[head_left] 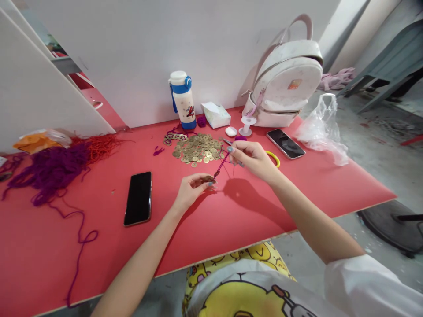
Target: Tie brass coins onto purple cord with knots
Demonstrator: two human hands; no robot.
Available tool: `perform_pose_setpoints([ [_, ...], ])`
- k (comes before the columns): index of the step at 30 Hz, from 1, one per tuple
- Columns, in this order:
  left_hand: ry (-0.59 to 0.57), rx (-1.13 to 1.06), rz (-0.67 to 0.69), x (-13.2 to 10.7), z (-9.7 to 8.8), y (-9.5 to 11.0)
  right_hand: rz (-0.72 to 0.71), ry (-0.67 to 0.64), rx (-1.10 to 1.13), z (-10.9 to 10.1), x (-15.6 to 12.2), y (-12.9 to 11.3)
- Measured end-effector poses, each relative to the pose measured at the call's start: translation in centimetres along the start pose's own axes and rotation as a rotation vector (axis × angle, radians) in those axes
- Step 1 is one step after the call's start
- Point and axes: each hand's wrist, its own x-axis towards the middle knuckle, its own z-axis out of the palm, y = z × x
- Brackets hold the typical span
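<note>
My left hand (193, 187) is closed in a pinch on a small brown coin-like piece (209, 179) just above the red table (231, 211). A taut purple-red cord (220, 166) runs from that piece up to my right hand (251, 158), which pinches its upper end. Just behind my hands lies a pile of brass coins with holes (198, 149). Some coins at its left edge are strung on purple cord (172, 138).
A black phone (139, 198) lies left of my hands, a second phone (286, 143) to the right beside a yellow ring (275, 156). Purple yarn (49, 169) and red yarn (99, 145) are heaped far left. Water bottle (183, 100), tissue pack (216, 114), empty spool (247, 125), white backpack (286, 86), plastic bag (322, 127) line the back.
</note>
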Motion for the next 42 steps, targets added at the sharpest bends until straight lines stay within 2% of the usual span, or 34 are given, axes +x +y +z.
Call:
perform_pose_setpoints([
  [4, -0.184, -0.056, -0.047, -0.4, -0.1, 0.1, -0.008, -0.072, 0.144, 0.4, 0.5, -1.3],
  [7, -0.221, -0.055, 0.006, -0.5, -0.2, 0.1, -0.006, -0.192, 0.258, 0.6, 0.8, -2.1],
  [10, -0.265, -0.084, 0.047, -0.5, -0.1, 0.2, -0.032, -0.270, 0.235, 0.9, 1.1, -2.4],
  [19, -0.370, -0.018, 0.043, -0.6, 0.5, -0.5, -0.006, -0.188, 0.165, 1.6, 2.1, -1.5],
  [23, -0.357, -0.071, -0.030, -0.9, 1.1, 0.0, 0.012, -0.144, 0.149, 1.7, 2.2, -1.1],
  [25, -0.387, -0.124, -0.069, -1.0, 1.3, 0.4, 0.021, -0.120, 0.148, 1.6, 2.3, -0.9],
  [30, -0.397, -0.228, -0.097, -1.1, 1.0, 0.7, 0.018, -0.119, 0.078, 1.6, 2.3, -0.3],
  [35, -0.345, -0.213, -0.046, -0.9, 0.7, 0.6, -0.030, -0.152, 0.009, 1.8, 2.3, 0.7],
  [39, -0.293, -0.197, -0.105, -1.0, 0.8, 0.6, -0.040, -0.154, -0.017, 1.8, 2.2, 1.1],
  [42, -0.327, -0.205, -0.139, -1.0, 0.9, 0.4, -0.039, -0.157, -0.003, 1.8, 2.2, 1.0],
])
